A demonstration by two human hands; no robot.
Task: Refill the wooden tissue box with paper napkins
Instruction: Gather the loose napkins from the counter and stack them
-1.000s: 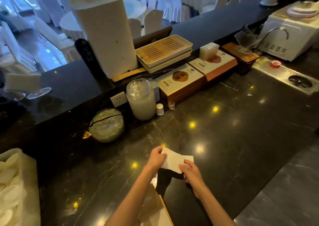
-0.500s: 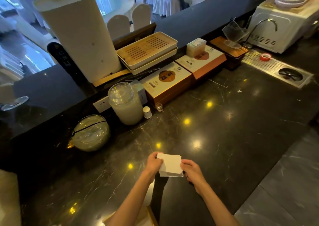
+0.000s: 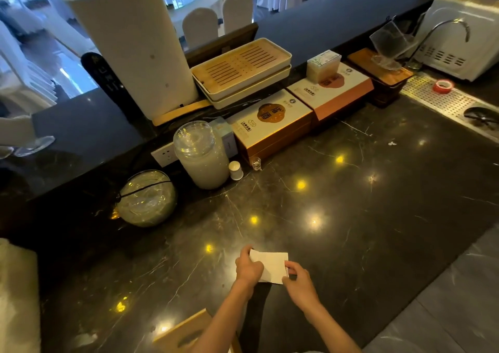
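Note:
A white folded paper napkin [image 3: 270,267] is held just above the dark marble counter [image 3: 351,217], near its front edge. My left hand [image 3: 248,267] pinches the napkin's left edge and my right hand [image 3: 298,282] pinches its right edge. The wooden tissue box [image 3: 179,335] lies at the bottom of the view, partly hidden under my left forearm; its lid with a dark oval slot shows.
Along the back stand a round glass bowl [image 3: 147,198], a lidded glass jar [image 3: 201,155], a small white bottle [image 3: 236,170], two flat gift boxes [image 3: 272,126], stacked tea trays [image 3: 240,69] and a tall white cylinder [image 3: 132,45]. A white bag [image 3: 16,293] sits at the left edge.
The napkin went from spread open to a smaller folded rectangle between my hands. The view dipped and moved closer, so the tissue box lid shows more.

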